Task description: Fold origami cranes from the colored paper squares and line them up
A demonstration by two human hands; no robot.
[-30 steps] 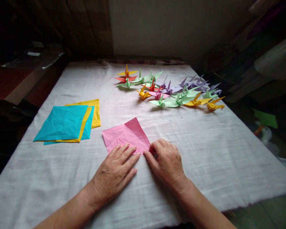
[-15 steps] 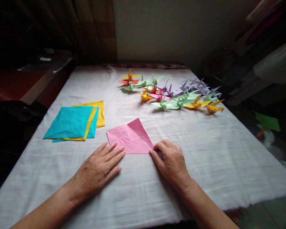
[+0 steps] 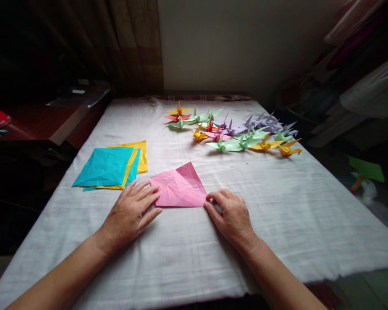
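Note:
A creased sheet of pink origami paper [image 3: 181, 187] lies on the white cloth between my hands, partly folded, with a darker pink strip along its upper right. My left hand [image 3: 132, 206] rests flat with fingers spread, its fingertips over the paper's left edge. At the paper's right corner, my right hand [image 3: 231, 215] pinches the tip between thumb and forefinger. To the left of it lies a loose stack of creased blue paper [image 3: 105, 168] and yellow paper [image 3: 142, 157], close to my left fingertips.
Several folded paper cranes in green [image 3: 222, 147], purple [image 3: 271, 125], yellow [image 3: 288, 149] and red stand on the far side of the cloth-covered table [image 3: 294, 228]. Left of the table is a dark red surface [image 3: 29, 122] with a clear plastic packet [image 3: 84, 94].
My left hand has slid left along the pink paper toward its left edge. The right hand keeps its pinch at the right corner. The whole view has shifted slightly.

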